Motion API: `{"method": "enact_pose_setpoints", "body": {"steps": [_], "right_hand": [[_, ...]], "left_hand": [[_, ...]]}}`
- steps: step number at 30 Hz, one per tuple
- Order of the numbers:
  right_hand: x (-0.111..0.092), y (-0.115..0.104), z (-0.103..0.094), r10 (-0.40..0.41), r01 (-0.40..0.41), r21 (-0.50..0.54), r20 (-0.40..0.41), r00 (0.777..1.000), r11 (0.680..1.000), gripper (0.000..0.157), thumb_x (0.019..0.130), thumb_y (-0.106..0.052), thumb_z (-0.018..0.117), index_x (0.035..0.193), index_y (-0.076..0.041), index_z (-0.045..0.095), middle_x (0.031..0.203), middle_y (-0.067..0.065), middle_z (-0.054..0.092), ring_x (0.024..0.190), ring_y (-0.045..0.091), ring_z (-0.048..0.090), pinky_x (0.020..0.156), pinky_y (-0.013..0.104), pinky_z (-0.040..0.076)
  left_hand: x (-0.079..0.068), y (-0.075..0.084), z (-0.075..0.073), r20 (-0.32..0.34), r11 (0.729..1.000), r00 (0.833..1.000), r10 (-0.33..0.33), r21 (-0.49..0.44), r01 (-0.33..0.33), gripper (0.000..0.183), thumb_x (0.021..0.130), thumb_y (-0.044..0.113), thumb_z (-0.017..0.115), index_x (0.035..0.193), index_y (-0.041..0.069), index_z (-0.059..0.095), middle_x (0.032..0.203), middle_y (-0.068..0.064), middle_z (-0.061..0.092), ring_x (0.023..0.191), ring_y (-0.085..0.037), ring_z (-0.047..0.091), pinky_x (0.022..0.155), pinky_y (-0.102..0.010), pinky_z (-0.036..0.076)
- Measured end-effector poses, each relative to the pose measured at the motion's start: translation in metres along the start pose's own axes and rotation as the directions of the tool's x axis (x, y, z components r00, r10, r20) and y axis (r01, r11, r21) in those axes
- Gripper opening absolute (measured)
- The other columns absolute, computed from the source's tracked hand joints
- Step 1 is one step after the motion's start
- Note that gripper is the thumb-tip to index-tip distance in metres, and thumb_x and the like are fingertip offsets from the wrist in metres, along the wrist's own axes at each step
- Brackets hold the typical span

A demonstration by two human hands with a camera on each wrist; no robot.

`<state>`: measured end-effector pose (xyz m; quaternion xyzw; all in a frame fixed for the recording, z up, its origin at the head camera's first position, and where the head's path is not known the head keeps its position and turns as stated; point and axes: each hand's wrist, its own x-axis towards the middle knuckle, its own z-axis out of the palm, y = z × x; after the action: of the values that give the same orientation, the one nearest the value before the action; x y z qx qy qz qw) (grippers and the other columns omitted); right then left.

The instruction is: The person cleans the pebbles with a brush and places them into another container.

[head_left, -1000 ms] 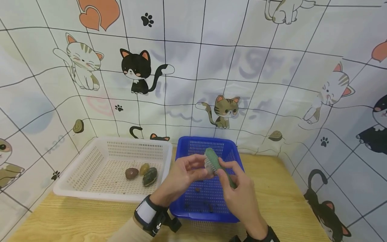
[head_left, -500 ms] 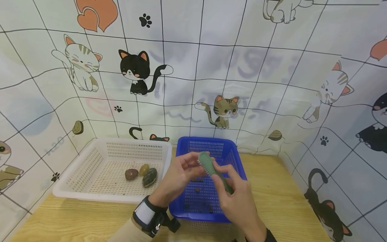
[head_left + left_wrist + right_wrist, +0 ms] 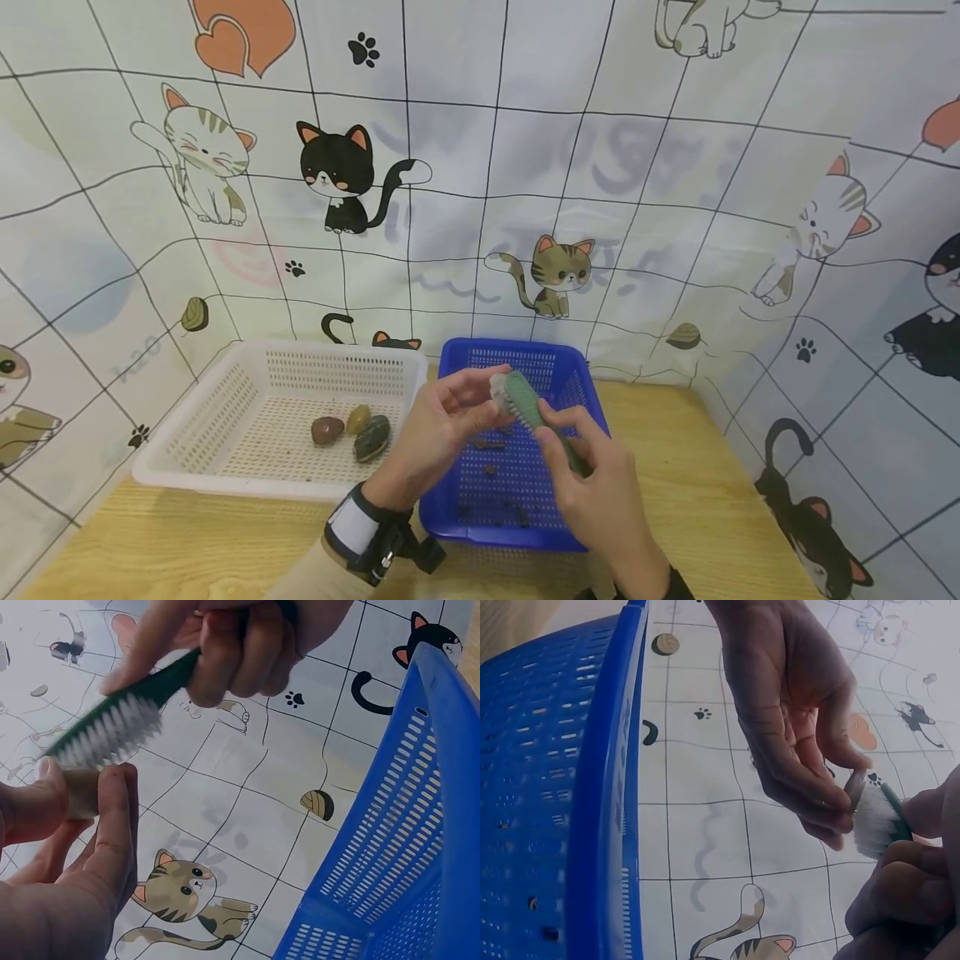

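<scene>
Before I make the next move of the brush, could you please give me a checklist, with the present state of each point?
1. Right grip firmly around the green brush: ok, fingers curled on its handle; firmness cannot be judged.
2. Left grip on the small stone-like piece: ok, pinched between thumb and fingers.
3. White bristles facing the piece: ok, they appear to touch it.
4. Piece clean: cannot tell, fingers and bristles cover much of it.
5. Blue basket free of debris: not ok, dark bits lie inside.
6. Three stones inside the white basket: ok.
</scene>
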<state>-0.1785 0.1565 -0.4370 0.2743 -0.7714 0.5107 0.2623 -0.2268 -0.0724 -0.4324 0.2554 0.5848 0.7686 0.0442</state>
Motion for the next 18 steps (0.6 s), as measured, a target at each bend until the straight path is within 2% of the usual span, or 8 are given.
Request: {"method": "enact_pose_setpoints", "body": {"steps": [2,3,6,9,14,18], "right_hand": [[-0.0001,-0.0019,0.0026,-0.033,0.033,0.004,-0.005,0.999,0.999,0.022,0.109,0.007,0.071,0.126,-0.007,0.077,0.080,0.006,0.084,0.047,-0.020,0.028,0.035,0.008,0.028],[-0.0004,-0.0023,0.0033,-0.042,0.042,0.007,-0.012,0.999,0.999,0.024,0.109,0.008,0.071,0.126,-0.007,0.077,0.080,0.007,0.084,0.048,-0.020,0.028,0.036,0.008,0.028],[-0.0013,-0.0006,0.0035,-0.057,0.057,0.016,-0.031,0.998,0.998,0.026,0.107,0.010,0.072,0.126,-0.006,0.076,0.092,0.015,0.088,0.047,-0.019,0.029,0.036,0.008,0.028],[-0.0011,0.0031,0.0002,-0.026,0.026,0.008,-0.057,0.998,1.000,0.024,0.108,0.010,0.072,0.124,-0.007,0.077,0.131,0.026,0.085,0.046,-0.018,0.031,0.036,0.009,0.030],[-0.0005,0.0042,-0.0047,0.017,-0.017,-0.012,-0.064,0.998,1.000,0.019,0.109,0.007,0.073,0.123,-0.006,0.077,0.138,0.028,0.082,0.045,-0.017,0.034,0.036,0.012,0.032],[-0.0013,0.0023,-0.0051,0.018,-0.017,0.015,-0.037,0.999,1.000,0.018,0.110,0.006,0.072,0.123,-0.006,0.077,0.133,0.029,0.084,0.045,-0.017,0.034,0.035,0.012,0.032]], "left_hand": [[0.0007,-0.0019,0.0027,0.017,1.000,1.000,-0.005,0.011,0.004,0.049,0.113,0.007,0.074,0.160,-0.002,0.064,0.152,-0.020,0.078,0.121,-0.014,0.084,0.109,-0.037,0.070],[0.0007,-0.0027,0.0044,0.022,1.000,1.000,-0.013,0.017,0.013,0.047,0.112,0.007,0.075,0.157,-0.002,0.067,0.153,-0.018,0.078,0.122,-0.014,0.084,0.109,-0.037,0.070],[0.0005,-0.0043,0.0091,0.047,0.999,0.998,-0.039,0.017,0.039,0.042,0.110,0.005,0.076,0.151,-0.003,0.069,0.148,-0.014,0.082,0.124,-0.014,0.084,0.111,-0.040,0.070],[-0.0007,-0.0035,0.0102,0.061,0.999,0.997,-0.043,-0.005,0.043,0.042,0.111,0.003,0.075,0.152,-0.005,0.068,0.146,-0.017,0.082,0.117,-0.015,0.087,0.109,-0.041,0.071],[-0.0027,0.0006,0.0078,0.056,0.999,0.998,-0.005,-0.035,0.007,0.051,0.113,0.008,0.075,0.161,-0.004,0.062,0.152,-0.026,0.076,0.118,-0.016,0.086,0.108,-0.041,0.072],[-0.0041,0.0037,0.0040,0.007,1.000,1.000,0.012,-0.020,-0.012,0.056,0.114,0.015,0.078,0.164,-0.002,0.060,0.152,-0.020,0.078,0.116,-0.015,0.086,0.105,-0.038,0.072]]}}
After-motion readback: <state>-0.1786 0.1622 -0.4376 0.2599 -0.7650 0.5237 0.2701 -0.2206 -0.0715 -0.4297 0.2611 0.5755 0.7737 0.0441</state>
